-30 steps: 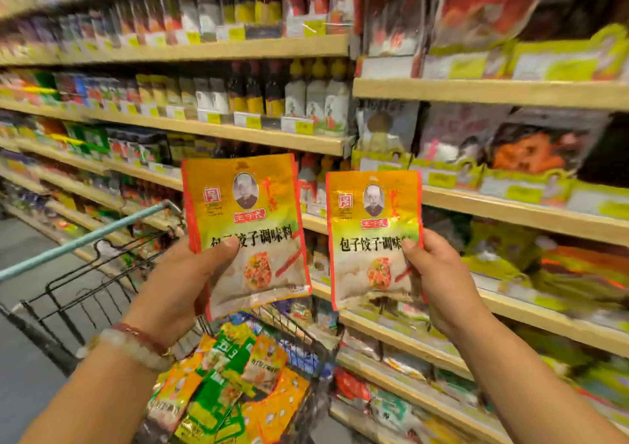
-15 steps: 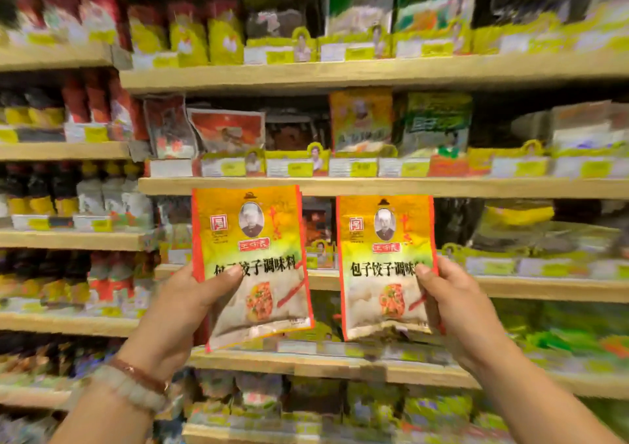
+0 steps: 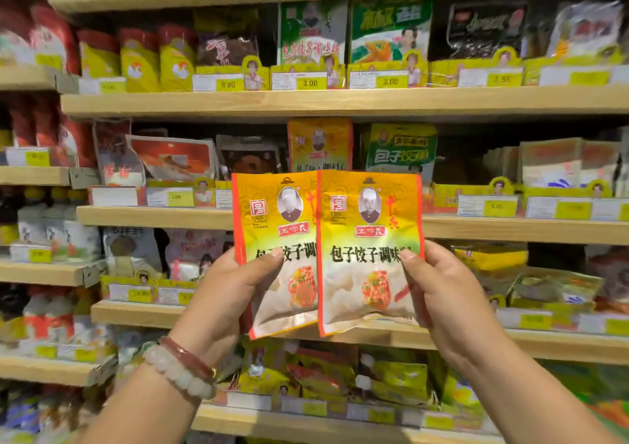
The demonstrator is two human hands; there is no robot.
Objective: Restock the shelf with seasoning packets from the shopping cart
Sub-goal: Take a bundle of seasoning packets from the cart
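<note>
Wooden shelving fills the background, stocked in tiers with seasoning pouches behind yellow price tags; legible tags on the upper tier read 8.80, 3.00 and 3.00, and one lower left reads 2.00. Other tags are too blurred to read. Left hand grips the left seasoning packet at its lower left edge, thumb curled across the front, remaining fingers behind. Right hand grips the right seasoning packet at its lower right edge, thumb pressed on the front. Both packets are orange-yellow with red side borders, an oval portrait, a red brand panel and black characters 包子饺子调味料, partly covered by the thumbs. They are held upright, side by side, with the right one's edge overlapping the left one, in front of the middle tier. A matching packet stands on the shelf directly behind them, beside a green pouch. Two beaded bracelets circle the left wrist.
</note>
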